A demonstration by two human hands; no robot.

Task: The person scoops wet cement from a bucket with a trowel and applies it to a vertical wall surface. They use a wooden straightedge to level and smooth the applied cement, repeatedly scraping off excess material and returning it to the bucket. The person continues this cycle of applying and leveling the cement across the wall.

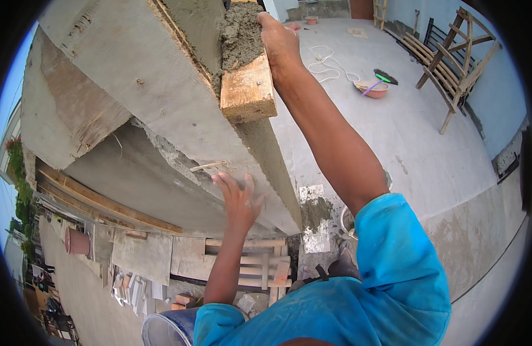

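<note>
Two bare arms in blue sleeves reach up from the lower edge. Nearest, the left hand (pixel 238 199) lies with fingers spread, flat against the underside edge of a grey concrete ledge (pixel 162 98). Higher and farther, the right hand (pixel 277 40) presses a wooden board (pixel 248 92) loaded with wet mortar (pixel 241 34) against the ledge's face, fingers closed over the board's upper end. Beyond, on the concrete floor (pixel 416 138), sit a pink bowl (pixel 374 89), a coiled white cord (pixel 329 66) and a wooden trestle (pixel 450 63).

No packages, labels, signs or screens appear anywhere in the frame; only bare building materials and concrete surfaces.
</note>
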